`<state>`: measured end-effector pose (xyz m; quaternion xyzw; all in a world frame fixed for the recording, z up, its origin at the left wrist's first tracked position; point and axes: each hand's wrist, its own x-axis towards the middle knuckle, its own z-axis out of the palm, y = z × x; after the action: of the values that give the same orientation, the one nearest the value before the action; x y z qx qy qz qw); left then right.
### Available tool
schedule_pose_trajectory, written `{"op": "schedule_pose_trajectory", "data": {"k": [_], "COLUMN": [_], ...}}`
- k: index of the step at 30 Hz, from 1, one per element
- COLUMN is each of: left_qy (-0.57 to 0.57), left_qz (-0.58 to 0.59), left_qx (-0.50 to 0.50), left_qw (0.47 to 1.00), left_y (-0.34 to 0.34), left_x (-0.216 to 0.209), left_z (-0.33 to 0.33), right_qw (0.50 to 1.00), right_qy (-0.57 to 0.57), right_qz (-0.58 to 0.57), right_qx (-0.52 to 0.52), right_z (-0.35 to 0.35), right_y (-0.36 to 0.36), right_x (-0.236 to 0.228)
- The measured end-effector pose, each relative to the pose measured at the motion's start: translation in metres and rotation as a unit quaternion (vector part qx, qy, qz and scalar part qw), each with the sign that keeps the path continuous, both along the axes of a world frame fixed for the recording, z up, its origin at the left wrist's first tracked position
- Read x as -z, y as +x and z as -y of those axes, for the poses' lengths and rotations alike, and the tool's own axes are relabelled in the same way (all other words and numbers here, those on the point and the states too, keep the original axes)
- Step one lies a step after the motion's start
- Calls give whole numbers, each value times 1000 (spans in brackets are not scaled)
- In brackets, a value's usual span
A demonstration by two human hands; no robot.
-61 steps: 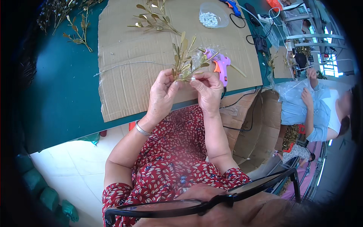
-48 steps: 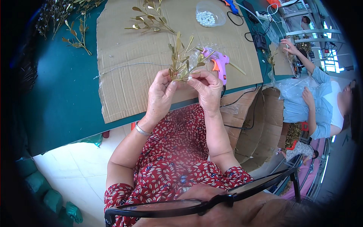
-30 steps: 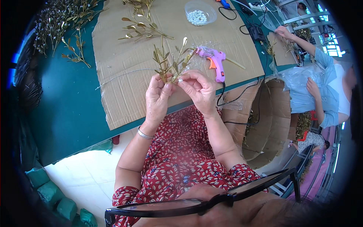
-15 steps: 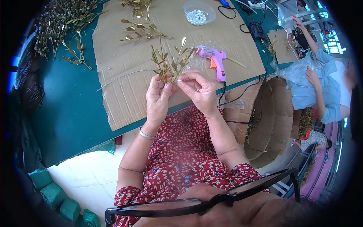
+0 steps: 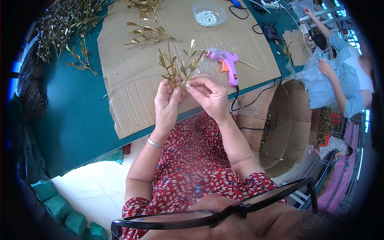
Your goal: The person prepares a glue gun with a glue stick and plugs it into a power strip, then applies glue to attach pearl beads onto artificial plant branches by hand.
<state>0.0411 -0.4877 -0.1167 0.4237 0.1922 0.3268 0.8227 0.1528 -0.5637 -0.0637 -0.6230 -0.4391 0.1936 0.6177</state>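
Observation:
My left hand [image 5: 166, 105] is closed around the lower stems of a gold artificial leaf sprig [image 5: 171, 69], whose leafy branches point up and away from me. Close against it, my right hand [image 5: 212, 97] pinches a small white pearl bead [image 5: 188, 85] between thumb and forefinger, at the base of the branches. Fingers partly hide the stems, so I cannot tell whether the bead touches them. A purple hot glue gun [image 5: 229, 66] with an orange trigger lies on the cardboard sheet [image 5: 136, 96], just beyond my right hand.
A clear plastic bowl [image 5: 222, 19] of pearl beads stands at the back. More gold sprigs [image 5: 154, 34] lie on the cardboard, with a heap [image 5: 66, 26] at the far left of the green table [image 5: 72, 116]. An open cardboard box [image 5: 290, 132] stands at right, near a co-worker [image 5: 344, 76].
Both my hands keep nearly the same place and grip on the sprig and bead. At right, the co-worker's arms and body have shifted slightly.

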Motion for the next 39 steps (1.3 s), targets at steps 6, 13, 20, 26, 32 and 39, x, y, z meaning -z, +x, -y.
{"op": "schedule_pose_trajectory", "data": {"k": [6,13,20,26,32,39], "left_qy": [-2,-11,17,13,10,-5], "left_qz": [6,11,-13,-17,-7,-16], "left_qx": [5,8,2,-8,4,-16], "left_qw": [1000,1000,1000,1000,1000,1000], "left_y": [1,1,1,3,4,1], "left_x": [-3,1,-1,-5,-4,-2], "left_z": [1,1,1,2,1,1], "right_qw": [1000,999,999,999,999,984], "right_qy": [3,-7,17,16,7,-5], "right_qz": [17,48,37,21,36,65], "right_qx": [-8,14,31,33,29,168], "right_z": [2,1,-1,-1,0,31], "right_y": [2,0,-4,-3,0,36], "right_x": [2,4,11,13,10,0]}}
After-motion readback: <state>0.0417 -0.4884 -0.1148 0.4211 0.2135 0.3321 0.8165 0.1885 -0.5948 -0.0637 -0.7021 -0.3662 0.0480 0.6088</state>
